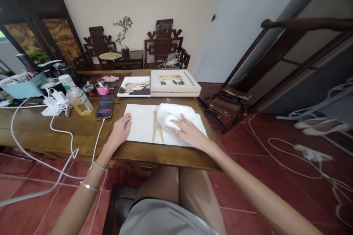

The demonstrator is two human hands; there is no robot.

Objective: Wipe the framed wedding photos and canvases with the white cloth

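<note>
A white flat board (142,125) with a thin gold stand mark lies on the wooden table (82,137) in front of me. My left hand (120,130) rests on the board's left edge, fingers loosely curled, holding it down. My right hand (187,131) lies flat with fingers spread on a folded white cloth (172,113) that sits on the board's right half. Behind the board are a pale framed photo (174,82) and a flat photo print (134,86).
A phone (104,107) on a white cable, a bottle of yellow liquid (79,101), a pink cup (102,88) and a white power strip (52,104) crowd the table's left. Carved dark chairs and a bonsai stand at the wall. Cables trail over the red tile floor at right.
</note>
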